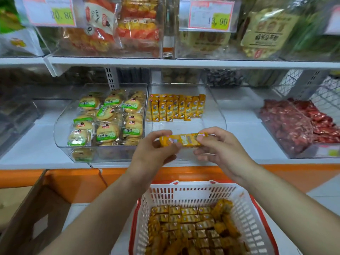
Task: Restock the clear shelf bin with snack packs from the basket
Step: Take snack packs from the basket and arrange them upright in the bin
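Left hand [156, 150]; right hand [221, 150]; pinch grips

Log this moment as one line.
left hand: holds snack pack | right hand: holds same pack | clear bin: partly filled | basket: stocked

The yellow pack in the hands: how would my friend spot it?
Find the white basket of yellow packs, then look above it, in front of the half-filled clear bin. There the left hand and right hand pinch one yellow pack by its ends. It alone lies sideways, outside bin and basket.
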